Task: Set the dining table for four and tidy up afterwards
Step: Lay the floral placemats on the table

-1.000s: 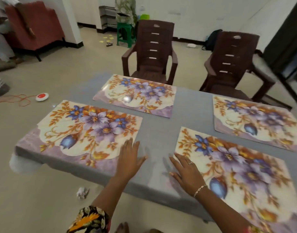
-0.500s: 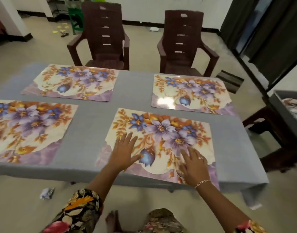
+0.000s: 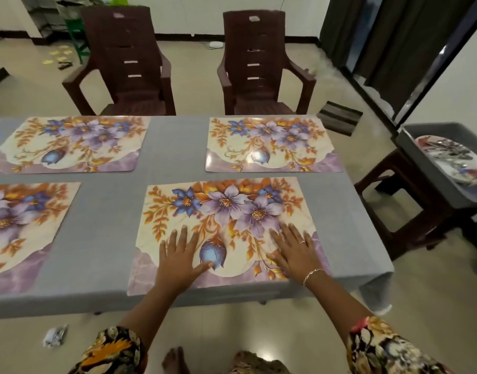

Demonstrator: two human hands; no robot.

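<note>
**Status.** Four floral placemats lie on the grey-clothed table [image 3: 108, 211], two along the near side and two along the far side. The left hand [image 3: 178, 255] and the right hand [image 3: 294, 249] both rest palm-down on the near right placemat [image 3: 232, 206]. Their fingers are straight and spread, and neither hand grips anything. This mat's near edge lies at the table's near edge. The far right placemat [image 3: 269, 141] and the far left placemat [image 3: 70, 141] each sit in front of a brown plastic chair [image 3: 124, 63].

**Progress.** The mat-laying step appears complete, or in final adjustment. No plates, glasses or cutlery are on the table. Judged from this, the task is at an early stage: the tableware remains to be placed, and the tidying follows it.

**Limits of view.**
- The near left placemat [image 3: 24, 220] is cut off by the frame's left edge.
- A grey tub [image 3: 418, 163] stands on a stool [image 3: 388, 190] to the right of the table and is cut off by the frame's right edge. It holds a patterned plate and what may be metal cutlery, but blur prevents a count.
- No chairs are visible on the near side.
- A crumpled scrap [image 3: 54, 337] lies on the floor, and what it is made of cannot be told.
</note>
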